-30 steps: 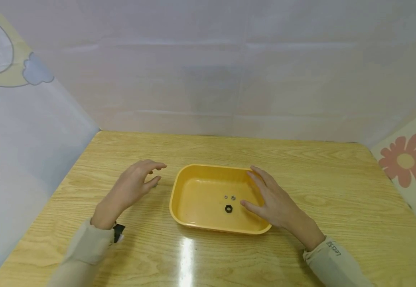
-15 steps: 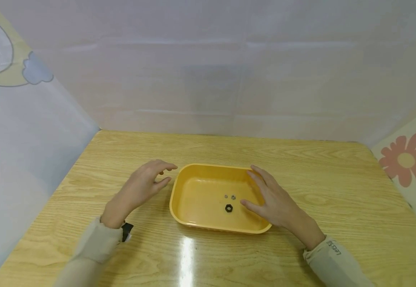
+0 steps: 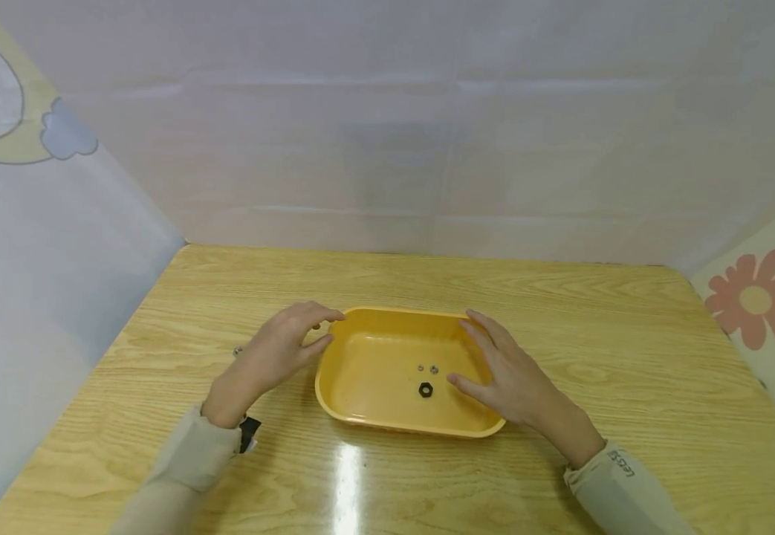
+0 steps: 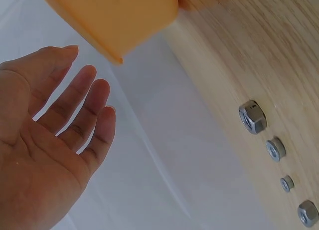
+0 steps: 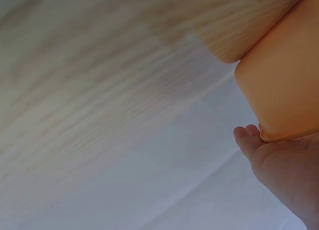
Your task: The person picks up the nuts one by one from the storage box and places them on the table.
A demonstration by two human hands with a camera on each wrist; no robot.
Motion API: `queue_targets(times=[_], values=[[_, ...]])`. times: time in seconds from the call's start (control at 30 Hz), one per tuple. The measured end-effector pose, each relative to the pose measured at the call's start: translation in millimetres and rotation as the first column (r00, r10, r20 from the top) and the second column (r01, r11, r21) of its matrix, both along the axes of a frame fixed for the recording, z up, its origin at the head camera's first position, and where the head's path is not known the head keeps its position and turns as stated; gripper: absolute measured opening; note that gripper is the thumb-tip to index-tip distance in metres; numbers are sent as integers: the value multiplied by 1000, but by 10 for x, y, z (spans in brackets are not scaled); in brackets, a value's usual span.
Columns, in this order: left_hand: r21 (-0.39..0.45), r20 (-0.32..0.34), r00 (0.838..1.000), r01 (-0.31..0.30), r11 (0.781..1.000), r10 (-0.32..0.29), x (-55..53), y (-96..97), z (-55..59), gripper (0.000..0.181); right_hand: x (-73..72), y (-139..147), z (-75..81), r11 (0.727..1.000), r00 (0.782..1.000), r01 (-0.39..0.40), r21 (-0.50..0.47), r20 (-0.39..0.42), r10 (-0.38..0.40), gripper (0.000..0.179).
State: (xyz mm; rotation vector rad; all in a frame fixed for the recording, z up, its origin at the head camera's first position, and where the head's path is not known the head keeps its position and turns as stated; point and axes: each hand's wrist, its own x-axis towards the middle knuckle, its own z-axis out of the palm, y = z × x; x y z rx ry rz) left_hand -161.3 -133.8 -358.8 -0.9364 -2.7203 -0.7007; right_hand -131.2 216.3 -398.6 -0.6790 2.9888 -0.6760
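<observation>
A yellow plastic tray [image 3: 367, 386] sits on the table. Inside lie a black hex nut [image 3: 426, 390] and two small silver nuts [image 3: 434, 369]. My left hand [image 3: 276, 349] hovers at the tray's left rim, fingers loosely bent with a gap to the thumb. The left wrist view shows this hand [image 4: 55, 125] holding nothing, a little apart from the tray [image 4: 124, 20]. My right hand [image 3: 510, 375] lies at the tray's right rim with fingers spread over the inside. From the right wrist, the hand [image 5: 284, 170] appears against the rim of the tray [image 5: 284, 85].
Several silver nuts [image 4: 252, 117] stand in a row on the wooden table [image 4: 224, 45], left of the tray. One nut [image 3: 238, 351] shows beside my left hand in the head view. A pale wall sheet [image 3: 394, 163] borders the table's back.
My left hand has moved right, up to the tray's left rim, uncovering a silver nut on the table behind it. The right hand, tray and nuts inside stay where they were.
</observation>
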Motion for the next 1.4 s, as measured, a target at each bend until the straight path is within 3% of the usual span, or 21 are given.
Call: queue_targets(times=[0.57,1.4], values=[[-19,17,999,41,999,-41,10,192,15,34,14,-6,-2,1000,1000,5,5,0,-5,85],[-43,17,992,129,991,-128,40,503,-101,34,-5,-21,9,1000,1000,12,11,14,-12,87]])
